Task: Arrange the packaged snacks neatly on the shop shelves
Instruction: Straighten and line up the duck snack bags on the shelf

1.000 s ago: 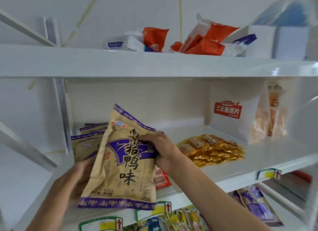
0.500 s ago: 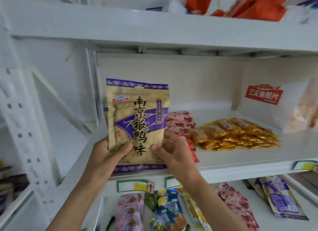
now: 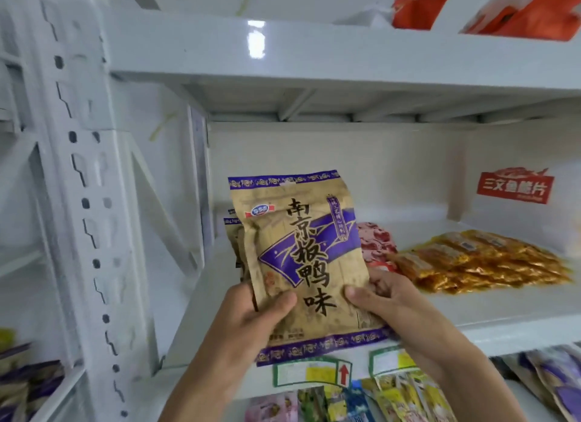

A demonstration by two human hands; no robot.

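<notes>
Tan-and-purple snack pack (image 3: 301, 258) "南京板鸭味" upright in both hands (image 3: 317, 308).

Small shop: white metal shelves (image 3: 314, 53) w/ slotted uprights (image 3: 81, 201), price tags (image 3: 311, 373) clipped to shelf edge, rows of packaged snacks (image 3: 481, 261) on several levels.

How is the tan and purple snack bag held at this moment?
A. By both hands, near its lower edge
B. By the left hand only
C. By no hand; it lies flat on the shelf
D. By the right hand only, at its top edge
A: the left hand and the right hand both grip the lower part of the upright tan and purple snack bag, thumbs on its front.
</notes>
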